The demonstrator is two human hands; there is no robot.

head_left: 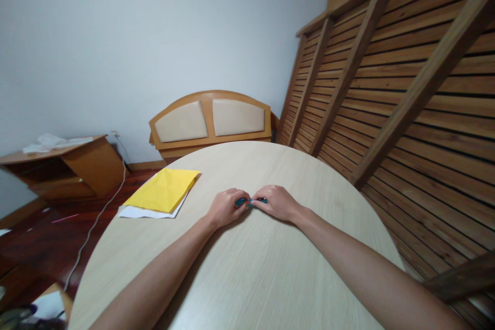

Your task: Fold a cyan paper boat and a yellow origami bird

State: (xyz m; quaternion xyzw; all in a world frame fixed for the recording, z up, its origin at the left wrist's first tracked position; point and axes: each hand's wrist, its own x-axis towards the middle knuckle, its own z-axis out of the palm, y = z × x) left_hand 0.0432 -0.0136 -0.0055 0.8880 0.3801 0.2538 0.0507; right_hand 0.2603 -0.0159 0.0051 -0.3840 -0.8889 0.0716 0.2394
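My left hand [231,206] and my right hand [277,202] meet over the middle of the table [263,268]. Between them is a small teal object [242,201], mostly covered by my fingers. Both hands are closed in a pinch, one on each end of it. Its exact kind cannot be made out. Off to the left, a creased sheet of yellow paper [162,191] lies on top of white paper [149,213], which shows along the near edge.
The round table's edge curves around my arms. Behind it stands a wooden headboard [211,119] with cream panels. A slatted wooden frame [371,72] leans at the right. On the left are a low cabinet [96,167] and a white cable [102,211] crossing the dark floor.
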